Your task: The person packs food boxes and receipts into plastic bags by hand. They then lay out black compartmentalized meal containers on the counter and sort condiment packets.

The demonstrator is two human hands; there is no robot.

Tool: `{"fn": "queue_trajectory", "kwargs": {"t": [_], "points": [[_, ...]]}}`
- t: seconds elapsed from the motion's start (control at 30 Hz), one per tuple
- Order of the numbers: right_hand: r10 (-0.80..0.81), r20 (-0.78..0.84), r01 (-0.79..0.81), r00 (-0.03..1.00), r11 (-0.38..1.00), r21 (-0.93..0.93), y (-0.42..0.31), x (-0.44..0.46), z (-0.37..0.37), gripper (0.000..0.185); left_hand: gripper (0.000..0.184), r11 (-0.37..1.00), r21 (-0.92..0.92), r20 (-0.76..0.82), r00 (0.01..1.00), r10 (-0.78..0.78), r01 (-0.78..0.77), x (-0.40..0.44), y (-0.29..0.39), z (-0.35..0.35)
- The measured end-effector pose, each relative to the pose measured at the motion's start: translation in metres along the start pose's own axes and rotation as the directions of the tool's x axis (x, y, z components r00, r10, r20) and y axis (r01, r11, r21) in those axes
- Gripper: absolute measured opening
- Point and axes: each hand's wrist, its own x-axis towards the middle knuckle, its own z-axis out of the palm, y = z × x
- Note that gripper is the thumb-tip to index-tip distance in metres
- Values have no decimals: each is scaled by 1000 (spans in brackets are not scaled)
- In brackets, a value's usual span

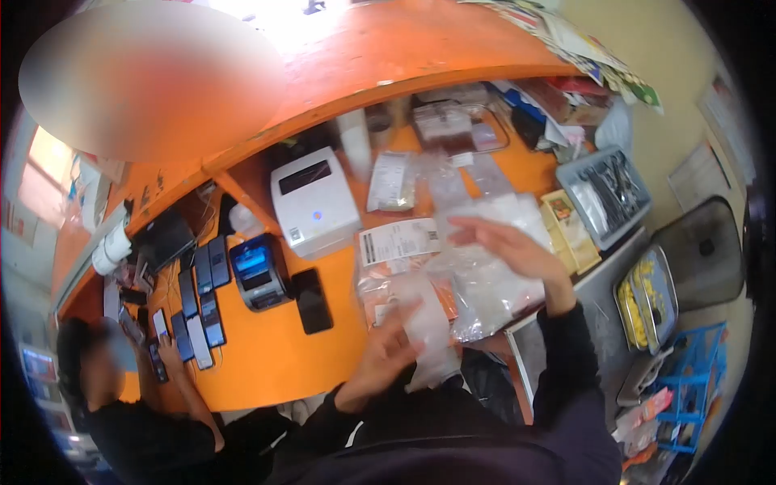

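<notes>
Head view: blurry left hand [386, 354], grip on plastic bag [428, 323] unclear.

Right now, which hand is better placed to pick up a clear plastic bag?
Probably the right hand: it is open and over the clear plastic bags, while the left hand sits nearer the body.
</notes>
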Motion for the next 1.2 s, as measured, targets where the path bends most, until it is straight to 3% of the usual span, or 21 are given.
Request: {"fn": "queue_trajectory", "kwargs": {"t": [0.07,0.1,0.17,0.23,0.33,0.37,0.43,0.47,0.57,0.67,0.7,0.73,0.8,0.83,0.93,0.97,1.03,1.1,1.13,1.17,1.2], "points": [[-120,4,118,993,980,158,-2,-42,28,73,68,949,-232,-166,970,177,-213,32,22,7],[-153,-35,156,988,981,112,2,-58,47,82,69,923,-274,-217,953,213,-269,49,30,13],[-182,-277,175,944,983,-48,19,-80,92,74,68,888,-336,-268,936,229,-314,70,37,32],[137,-329,-6,934,929,370,36,-97,114,48,63,881,-387,-242,952,186,-271,88,38,63],[217,-823,298,524,859,416,65,-146,117,19,62,984,-105,-99,986,134,-144,95,19,110],[201,-913,393,355,854,341,68,-167,113,13,54,977,-89,-53,980,192,-196,95,1,134],[100,-995,412,3,906,92,76,-208,107,7,48,999,-30,233,972,25,-19,82,-15,182],[12,-989,345,-147,938,-40,82,-226,104,6,45,998,27,346,936,-57,51,71,-23,203],[155,-950,551,-271,834,-21,69,-277,111,12,26,993,18,644,758,-98,113,39,-83,268],[198,-909,602,-367,795,-69,66,-326,127,23,16,990,142,728,679,-91,-19,12,-134,326],[202,-893,602,-402,793,-92,69,-347,132,21,19,988,68,752,643,-143,141,3,-136,350],[206,-875,602,-439,790,-116,73,-370,134,21,19,983,156,770,613,-179,92,-1,-139,373],[-115,-866,57,-486,985,-163,87,-420,134,21,21,947,321,791,555,-257,-20,-8,-146,419],[-270,-855,-236,-442,955,-180,96,-445,128,25,23,948,303,835,507,-212,-102,-12,-149,440],[-193,-754,-232,-628,971,-56,133,-508,103,35,30,871,335,928,285,-239,-360,0,-163,502],[-64,-706,-108,-706,994,17,144,-529,95,34,35,852,474,880,136,-455,-220,15,-152,521],[205,-582,156,-787,979,133,170,-571,79,36,35,838,390,909,12,-417,-383,46,-119,551],[281,-590,256,-757,958,128,229,-595,77,34,35,754,242,959,266,-92,-611,80,-74,582],[249,-595,197,-764,969,151,240,-596,78,31,33,541,282,950,310,-40,-793,117,-63,597],[216,-600,137,-770,975,174,250,-597,79,28,30,510,247,907,381,177,-824,127,-37,620],[114,-609,-32,-785,974,224,249,-589,77,25,28,393,363,883,446,144,-845,150,-11,640]]}}
